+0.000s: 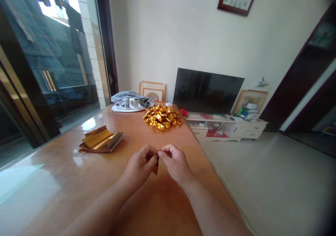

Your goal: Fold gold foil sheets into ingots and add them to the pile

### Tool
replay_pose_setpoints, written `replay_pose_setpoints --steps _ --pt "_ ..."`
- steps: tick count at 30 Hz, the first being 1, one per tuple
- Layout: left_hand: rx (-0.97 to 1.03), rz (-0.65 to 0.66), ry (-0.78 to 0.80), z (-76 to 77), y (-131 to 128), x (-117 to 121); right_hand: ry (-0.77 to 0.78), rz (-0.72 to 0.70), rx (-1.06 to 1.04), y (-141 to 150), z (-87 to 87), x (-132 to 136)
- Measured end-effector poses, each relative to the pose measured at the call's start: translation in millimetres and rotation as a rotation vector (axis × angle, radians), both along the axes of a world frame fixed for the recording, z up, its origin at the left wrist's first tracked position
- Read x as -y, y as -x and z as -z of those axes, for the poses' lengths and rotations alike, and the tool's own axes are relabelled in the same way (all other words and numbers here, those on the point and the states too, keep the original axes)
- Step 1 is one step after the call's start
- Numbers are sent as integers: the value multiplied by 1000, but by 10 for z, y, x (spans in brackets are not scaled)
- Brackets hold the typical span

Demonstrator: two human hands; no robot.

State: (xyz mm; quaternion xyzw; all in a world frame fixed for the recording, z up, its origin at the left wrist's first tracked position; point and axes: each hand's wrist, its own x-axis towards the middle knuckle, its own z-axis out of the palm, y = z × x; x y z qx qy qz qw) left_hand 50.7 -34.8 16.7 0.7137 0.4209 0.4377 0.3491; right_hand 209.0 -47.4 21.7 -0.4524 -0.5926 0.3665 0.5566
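Observation:
My left hand point(139, 164) and my right hand point(174, 164) meet above the middle of a glossy orange-brown wooden table point(60, 162). Between their fingertips they pinch a small piece of gold-and-brown foil paper point(156, 168), mostly hidden by my fingers, with one corner hanging below. Farther off, a heaped pile of crumpled or folded gold foil pieces point(162, 117) sits beyond my hands. To the left of my hands lies a loose stack of gold foil sheets point(101, 140).
A grey cloth bundle point(130, 102) and leaning picture frames point(152, 91) stand at the table's far end. The table's right edge drops to a tiled floor point(262, 180). Beyond it are a dark television point(207, 91) and a cluttered white cabinet point(225, 127).

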Motion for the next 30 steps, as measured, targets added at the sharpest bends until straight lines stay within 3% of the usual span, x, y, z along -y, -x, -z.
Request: replay_pose_setpoints --steps 7,17,30 --pt "49 16 35 0 -6 -21 13 -19 -15 4 -20 14" --pt "-78 -19 -27 8 1 16 15 -16 -2 -17 34 -5" --pt "102 -30 54 -100 -32 19 -10 8 88 -29 -21 7"
